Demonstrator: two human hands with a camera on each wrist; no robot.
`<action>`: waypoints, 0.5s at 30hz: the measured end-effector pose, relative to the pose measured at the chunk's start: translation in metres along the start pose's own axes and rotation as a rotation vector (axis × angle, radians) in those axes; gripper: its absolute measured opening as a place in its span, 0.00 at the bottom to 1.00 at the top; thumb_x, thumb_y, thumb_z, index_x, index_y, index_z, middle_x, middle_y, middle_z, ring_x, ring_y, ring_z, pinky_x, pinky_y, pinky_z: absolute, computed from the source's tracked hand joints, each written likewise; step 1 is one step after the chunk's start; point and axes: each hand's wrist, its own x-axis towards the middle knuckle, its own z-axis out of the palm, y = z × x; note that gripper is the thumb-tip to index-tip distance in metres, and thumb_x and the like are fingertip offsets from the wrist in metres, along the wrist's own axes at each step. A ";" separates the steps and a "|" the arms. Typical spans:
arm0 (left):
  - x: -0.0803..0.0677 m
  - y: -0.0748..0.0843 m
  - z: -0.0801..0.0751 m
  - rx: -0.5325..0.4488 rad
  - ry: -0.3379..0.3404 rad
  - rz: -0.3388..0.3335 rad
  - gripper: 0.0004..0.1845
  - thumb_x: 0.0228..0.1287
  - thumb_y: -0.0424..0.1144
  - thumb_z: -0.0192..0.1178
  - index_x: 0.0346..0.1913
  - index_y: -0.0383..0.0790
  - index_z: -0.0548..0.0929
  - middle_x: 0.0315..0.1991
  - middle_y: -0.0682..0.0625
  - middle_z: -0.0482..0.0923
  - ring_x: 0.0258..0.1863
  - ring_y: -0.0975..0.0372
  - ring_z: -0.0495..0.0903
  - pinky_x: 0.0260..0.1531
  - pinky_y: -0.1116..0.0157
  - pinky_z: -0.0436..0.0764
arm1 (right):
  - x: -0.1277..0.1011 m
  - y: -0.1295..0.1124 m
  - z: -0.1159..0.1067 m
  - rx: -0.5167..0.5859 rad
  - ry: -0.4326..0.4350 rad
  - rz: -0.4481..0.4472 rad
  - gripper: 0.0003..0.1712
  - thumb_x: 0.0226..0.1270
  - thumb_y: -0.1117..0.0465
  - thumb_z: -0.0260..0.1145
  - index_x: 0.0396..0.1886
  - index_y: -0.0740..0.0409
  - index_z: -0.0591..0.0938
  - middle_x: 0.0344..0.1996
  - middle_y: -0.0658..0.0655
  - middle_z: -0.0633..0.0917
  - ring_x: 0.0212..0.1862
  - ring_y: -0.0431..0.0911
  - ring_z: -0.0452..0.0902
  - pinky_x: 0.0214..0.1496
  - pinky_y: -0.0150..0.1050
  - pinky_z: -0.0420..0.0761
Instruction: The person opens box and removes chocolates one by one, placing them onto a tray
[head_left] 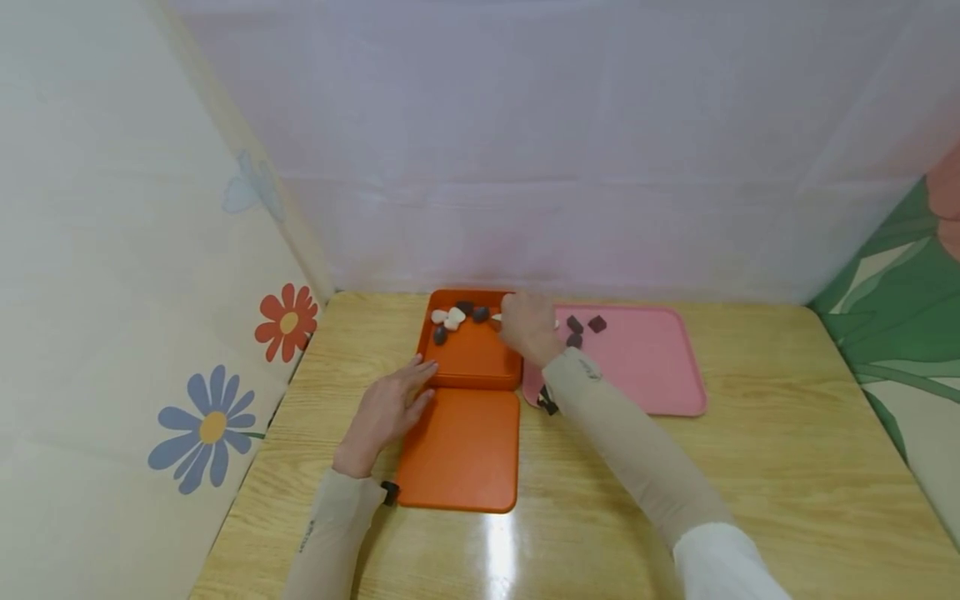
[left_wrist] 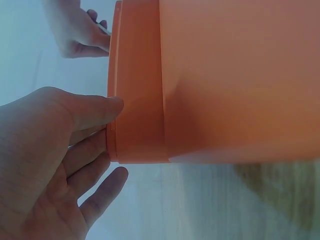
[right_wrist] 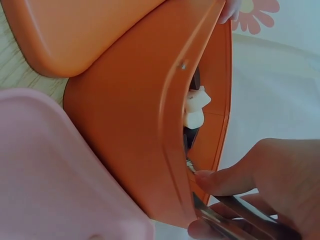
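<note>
My right hand (head_left: 527, 325) is over the right side of an orange box (head_left: 480, 367), holding metal tongs (right_wrist: 217, 220) between thumb and fingers. The tongs' tips reach down past the box rim, where a small white piece (right_wrist: 190, 165) shows close by. Dark pieces (head_left: 481, 314) and white pieces (head_left: 453, 318), pebble-like, lie along the back and left of the box. My left hand (head_left: 386, 412) touches the box's front left corner, its fingers nearly straight. In the left wrist view the thumb lies on the rim and the other fingers rest around the corner.
The orange lid (head_left: 459, 450) lies flat in front of the box. A pink tray (head_left: 652, 367) stands right of the box, with several dark pieces (head_left: 597, 324) and a white one partly behind my right hand. A pale cloth wall (head_left: 555, 167) rises behind the wooden table (head_left: 772, 417).
</note>
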 end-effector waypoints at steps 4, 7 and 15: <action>0.000 0.001 -0.001 0.002 -0.007 -0.008 0.27 0.74 0.37 0.68 0.73 0.36 0.80 0.72 0.42 0.79 0.74 0.46 0.76 0.61 0.43 0.84 | 0.000 0.002 0.003 0.008 0.021 -0.004 0.19 0.68 0.45 0.77 0.26 0.53 0.86 0.21 0.52 0.83 0.21 0.44 0.79 0.19 0.38 0.77; -0.001 0.001 -0.002 0.000 -0.021 -0.019 0.26 0.75 0.37 0.68 0.73 0.37 0.80 0.72 0.43 0.79 0.75 0.47 0.75 0.62 0.44 0.83 | 0.000 0.003 0.003 0.016 0.034 -0.006 0.19 0.67 0.45 0.78 0.25 0.53 0.85 0.20 0.52 0.83 0.21 0.44 0.79 0.19 0.39 0.77; -0.001 0.002 -0.003 -0.008 -0.033 -0.022 0.26 0.76 0.38 0.67 0.73 0.37 0.79 0.73 0.44 0.79 0.75 0.48 0.74 0.64 0.43 0.82 | -0.003 0.006 -0.001 0.021 0.064 -0.006 0.18 0.67 0.48 0.75 0.22 0.53 0.83 0.21 0.51 0.82 0.22 0.43 0.75 0.18 0.39 0.72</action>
